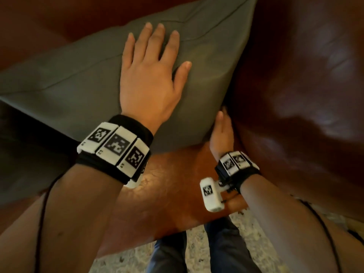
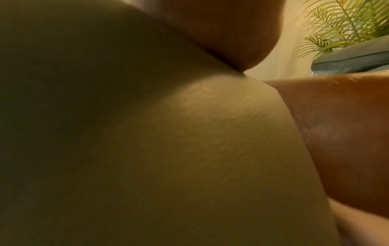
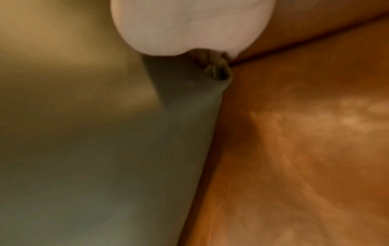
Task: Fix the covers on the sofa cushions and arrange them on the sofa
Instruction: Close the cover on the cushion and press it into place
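A grey-green covered cushion [image 1: 69, 75] leans on the brown leather sofa seat [image 1: 167, 194], up against the sofa's arm [image 1: 295, 95]. My left hand [image 1: 151, 75] lies flat on the cushion's face with fingers spread, pressing it. My right hand [image 1: 221, 131] is at the cushion's lower right corner, wedged between cushion and arm. In the right wrist view its fingers [image 3: 202, 56] curl round a fold of the cushion [image 3: 105, 166] corner. The left wrist view is filled by the cushion [image 2: 189, 149] under my palm [image 2: 231, 33].
A second grey-green cushion [image 1: 29, 164] lies lower left, partly under the first. Speckled carpet [image 1: 246, 223] and my legs [image 1: 226, 253] are in front of the seat. A green plant [image 2: 347, 25] and a dark cushion [image 2: 347, 60] sit beyond the sofa [image 2: 336, 133].
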{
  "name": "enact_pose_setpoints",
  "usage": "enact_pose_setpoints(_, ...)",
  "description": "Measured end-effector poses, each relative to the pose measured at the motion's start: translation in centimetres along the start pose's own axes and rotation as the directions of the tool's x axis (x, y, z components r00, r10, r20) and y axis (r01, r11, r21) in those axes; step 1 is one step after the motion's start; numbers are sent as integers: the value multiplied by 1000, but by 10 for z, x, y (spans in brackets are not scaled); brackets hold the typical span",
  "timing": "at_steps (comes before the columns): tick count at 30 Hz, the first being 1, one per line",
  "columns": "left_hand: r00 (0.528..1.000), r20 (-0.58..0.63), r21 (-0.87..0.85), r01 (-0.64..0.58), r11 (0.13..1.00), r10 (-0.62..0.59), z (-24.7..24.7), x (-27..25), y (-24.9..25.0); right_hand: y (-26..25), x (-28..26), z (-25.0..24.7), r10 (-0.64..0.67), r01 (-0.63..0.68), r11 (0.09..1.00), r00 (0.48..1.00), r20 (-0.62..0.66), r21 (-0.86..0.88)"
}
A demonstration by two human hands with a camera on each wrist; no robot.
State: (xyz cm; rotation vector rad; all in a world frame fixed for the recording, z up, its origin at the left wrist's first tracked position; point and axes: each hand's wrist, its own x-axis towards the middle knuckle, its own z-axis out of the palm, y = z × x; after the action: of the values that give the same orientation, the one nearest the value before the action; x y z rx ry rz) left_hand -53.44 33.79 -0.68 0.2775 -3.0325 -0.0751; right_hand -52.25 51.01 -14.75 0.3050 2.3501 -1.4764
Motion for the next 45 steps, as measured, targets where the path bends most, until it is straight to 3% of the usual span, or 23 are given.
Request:
enact_pose_setpoints(1,998,-28,7,58,998,-58,-3,-8,-9,-11,-12,-11,-134,130,990,989,-67,-62)
enact_pose_setpoints(2,989,-56,15,139,990,-138,-5,-17,-21,-29,-26,-23,-332,322,941,937,-108,-101)
enact_pose_setpoints(4,949,-100,0,299,954,-298,-12,-33,-39,-83,-44,-35,-685,677,728,726,-66,-109)
enact_pose_setpoints(6,940,-110,-28,322,946,-323,-16,-38,-40,-129,-40,-25,-832,836,527,544,105,-154)
enact_pose_setpoints(7,952,-104,-36,285,958,-287,-15,-35,-35,-145,-33,-14,-836,860,469,506,212,-203)
enact_pose_setpoints(9,977,-61,-30,202,979,-203,-11,-30,-25,-158,-16,4,-767,855,392,508,392,-340)
enact_pose_setpoints(12,978,11,-3,209,978,-209,-4,-38,-44,-148,2,2,-662,803,271,555,503,-530)
enact_pose_setpoints(15,955,0,21,298,954,-298,-2,-65,-82,-135,16,-21,-628,751,273,612,481,-601)
enact_pose_setpoints(18,934,-38,59,358,932,-356,-14,-85,-102,-127,24,-48,-652,682,328,664,365,-654)
enact_pose_setpoints(20,944,-77,51,324,944,-320,-20,-87,-85,-130,7,-44,-721,713,355,620,308,-604)
enact_pose_setpoints(22,975,-140,30,175,984,-170,-11,-83,-48,-133,-24,-13,-812,829,333,494,311,-449)
enact_pose_setpoints(24,985,-160,23,63,998,-59,7,-84,-17,-126,-52,20,-837,887,338,436,330,-315)
enact_pose_setpoints(27,989,-141,32,57,998,-52,33,-97,-34,-98,-49,31,-801,858,356,484,353,-371)
enact_pose_setpoints(30,989,-145,72,42,997,-31,41,-120,-72,-74,-30,10,-781,853,281,470,411,-441)
enact_pose_setpoints(35,952,-173,51,263,963,-251,33,-151,-111,-58,-16,-33,-770,793,342,544,333,-503)
enact_pose_setpoints(37,957,-219,36,201,979,-189,30,-149,-92,-63,-29,-25,-801,826,334,502,326,-454)
enact_pose_setpoints(40,970,-240,14,-35,999,38,38,-133,-43,-72,-58,9,-825,907,286,397,402,-309)
enact_pose_setpoints(42,975,-207,18,-85,996,87,47,-128,-36,-73,-64,21,-811,909,289,400,428,-302)
enact_pose_setpoints(45,987,-157,114,-19,993,37,55,-142,-70,-65,-51,9,-773,876,290,451,446,-385)
